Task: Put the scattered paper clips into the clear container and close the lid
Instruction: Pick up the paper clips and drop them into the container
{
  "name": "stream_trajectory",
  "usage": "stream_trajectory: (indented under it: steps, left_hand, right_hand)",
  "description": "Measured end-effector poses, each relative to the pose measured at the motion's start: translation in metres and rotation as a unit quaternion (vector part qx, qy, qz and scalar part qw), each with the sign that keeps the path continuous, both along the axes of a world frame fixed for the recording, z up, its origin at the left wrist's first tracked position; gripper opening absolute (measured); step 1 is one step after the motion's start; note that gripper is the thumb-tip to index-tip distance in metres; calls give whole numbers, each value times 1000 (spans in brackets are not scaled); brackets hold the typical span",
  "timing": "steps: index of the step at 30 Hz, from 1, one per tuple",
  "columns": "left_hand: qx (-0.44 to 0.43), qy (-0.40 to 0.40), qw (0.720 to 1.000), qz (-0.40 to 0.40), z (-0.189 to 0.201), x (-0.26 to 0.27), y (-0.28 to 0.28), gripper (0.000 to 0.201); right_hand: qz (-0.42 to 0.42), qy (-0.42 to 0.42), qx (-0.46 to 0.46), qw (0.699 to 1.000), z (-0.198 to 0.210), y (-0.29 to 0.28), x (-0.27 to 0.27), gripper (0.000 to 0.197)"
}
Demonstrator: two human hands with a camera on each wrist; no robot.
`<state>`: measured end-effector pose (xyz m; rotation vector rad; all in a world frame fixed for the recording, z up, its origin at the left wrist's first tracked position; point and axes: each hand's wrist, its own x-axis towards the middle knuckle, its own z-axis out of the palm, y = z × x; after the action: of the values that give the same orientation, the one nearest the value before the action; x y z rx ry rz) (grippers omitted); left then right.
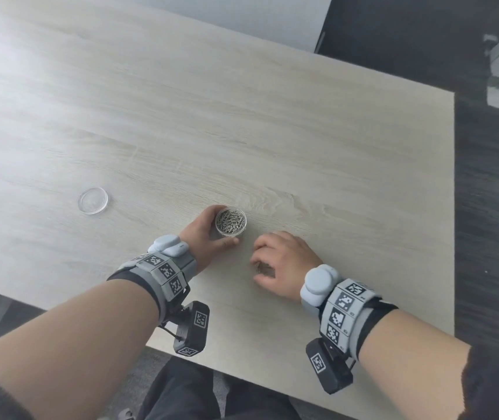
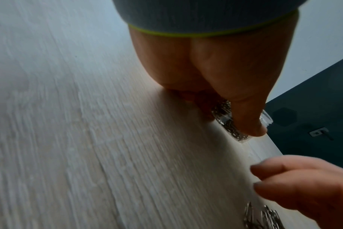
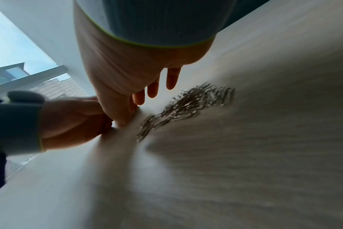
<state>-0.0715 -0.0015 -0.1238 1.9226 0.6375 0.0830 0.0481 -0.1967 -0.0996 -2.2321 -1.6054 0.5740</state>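
A small clear round container (image 1: 230, 222) stands on the table, nearly full of silver paper clips. My left hand (image 1: 204, 233) grips it, fingers round the far side and the thumb (image 2: 251, 124) against the near wall of the container (image 2: 264, 118). Just to its right, my right hand (image 1: 274, 263) hovers over a small heap of loose paper clips (image 3: 188, 106), fingers (image 3: 171, 79) spread and loosely bent, holding nothing. The heap is mostly hidden under that hand in the head view. The clear round lid (image 1: 93, 200) lies flat, far to the left.
The light wooden table (image 1: 242, 116) has its near edge just behind my wrists and its right edge (image 1: 453, 207) beside dark floor. A wall and a window show in the right wrist view.
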Motion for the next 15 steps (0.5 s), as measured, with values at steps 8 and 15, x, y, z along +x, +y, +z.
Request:
stream_trajectory:
  steps: [8,15]
  left_hand:
    - [10,23,1000,9,-1,-1,-1,69]
    - [16,35,999,14,3,1,-3,63]
  right_hand:
    - [22,-40,-28,999,-7,-14,3,6]
    - [-199,18,13,980,9,-44,34,13]
